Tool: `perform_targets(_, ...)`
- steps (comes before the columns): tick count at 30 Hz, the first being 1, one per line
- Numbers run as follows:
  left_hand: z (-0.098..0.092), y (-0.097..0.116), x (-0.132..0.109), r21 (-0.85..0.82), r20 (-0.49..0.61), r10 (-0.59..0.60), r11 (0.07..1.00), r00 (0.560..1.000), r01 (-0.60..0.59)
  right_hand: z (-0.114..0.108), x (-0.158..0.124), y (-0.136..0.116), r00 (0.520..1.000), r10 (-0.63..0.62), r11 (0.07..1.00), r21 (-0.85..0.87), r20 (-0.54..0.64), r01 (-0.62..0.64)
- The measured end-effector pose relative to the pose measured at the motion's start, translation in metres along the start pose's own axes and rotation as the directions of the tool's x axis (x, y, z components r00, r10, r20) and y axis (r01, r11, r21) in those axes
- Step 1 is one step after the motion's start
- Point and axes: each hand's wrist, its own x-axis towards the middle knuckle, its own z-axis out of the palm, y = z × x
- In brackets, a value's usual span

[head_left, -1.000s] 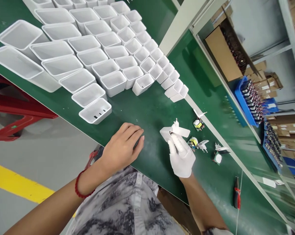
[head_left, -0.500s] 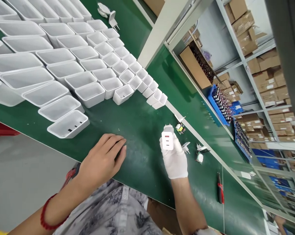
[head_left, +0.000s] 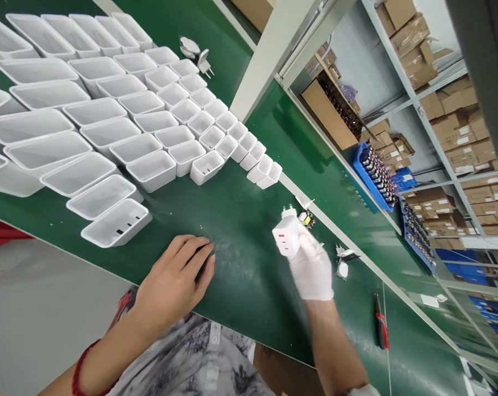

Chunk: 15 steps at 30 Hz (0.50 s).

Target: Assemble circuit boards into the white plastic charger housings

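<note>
My right hand point(head_left: 312, 269), in a white glove, grips a white charger body point(head_left: 287, 235) just above the green table point(head_left: 240, 220); its port face with a red-lined slot points toward me and the plug pins stick up behind. My bare left hand point(head_left: 172, 283) rests palm down on the table near its front edge, fingers curled loosely, holding nothing that I can see. Beside the gloved hand lie small circuit boards point(head_left: 305, 218) with yellow parts and white plug pieces point(head_left: 344, 261).
Rows of empty white charger shells point(head_left: 120, 140) fill the table's left and back. A red-handled tool point(head_left: 381, 329) lies at the right. A white post point(head_left: 269, 55) rises behind. Shelves with cardboard boxes point(head_left: 450, 110) and blue bins point(head_left: 375, 173) stand to the right.
My right hand lifted the white charger off the table and turned it so its port face points toward me. The left hand stayed resting in place. The view shifted right.
</note>
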Motion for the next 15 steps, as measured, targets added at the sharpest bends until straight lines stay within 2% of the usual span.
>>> perform_targets(2, 0.000, 0.000, -0.001, 0.000, -0.006, 0.013, 1.000, 1.000, -0.013, -0.024, 0.028, -0.004, 0.984, -0.080, 0.982, -0.179, -0.158, 0.051)
perform_targets(3, 0.000, -0.001, -0.001, 0.004, -0.006, 0.017, 1.000, 1.000, -0.017, -0.040, 0.047, -0.006, 0.948, -0.190, 0.923, -0.375, -0.255, 0.084)
perform_targets(4, 0.000, -0.001, -0.001, 0.009, -0.004, 0.018, 1.000, 1.000, -0.018, -0.056, 0.067, -0.008, 0.909, -0.297, 0.787, -0.614, -0.293, 0.059)
perform_targets(5, 0.000, -0.001, 0.000, 0.013, -0.002, 0.018, 1.000, 1.000, -0.018, -0.074, 0.089, -0.009, 0.871, -0.384, 0.600, -0.800, -0.306, -0.017)
perform_targets(7, 0.000, -0.001, 0.001, 0.016, -0.013, 0.015, 1.000, 1.000, -0.014, -0.106, 0.130, -0.010, 0.840, -0.423, 0.528, -0.846, -0.339, -0.075)
perform_targets(10, -0.001, 0.001, 0.005, 0.012, -0.050, 0.007, 1.000, 0.999, -0.006, -0.142, 0.177, -0.003, 0.841, -0.396, 0.488, -0.860, -0.369, -0.147)
perform_targets(12, -0.001, 0.002, 0.007, 0.015, -0.062, -0.016, 1.000, 0.998, 0.017, -0.156, 0.193, 0.007, 0.858, -0.361, 0.461, -0.869, -0.366, -0.177)
perform_targets(15, -0.002, 0.004, 0.008, 0.013, -0.058, -0.053, 0.998, 0.997, 0.054, -0.167, 0.197, 0.028, 0.888, -0.314, 0.402, -0.895, -0.335, -0.195)
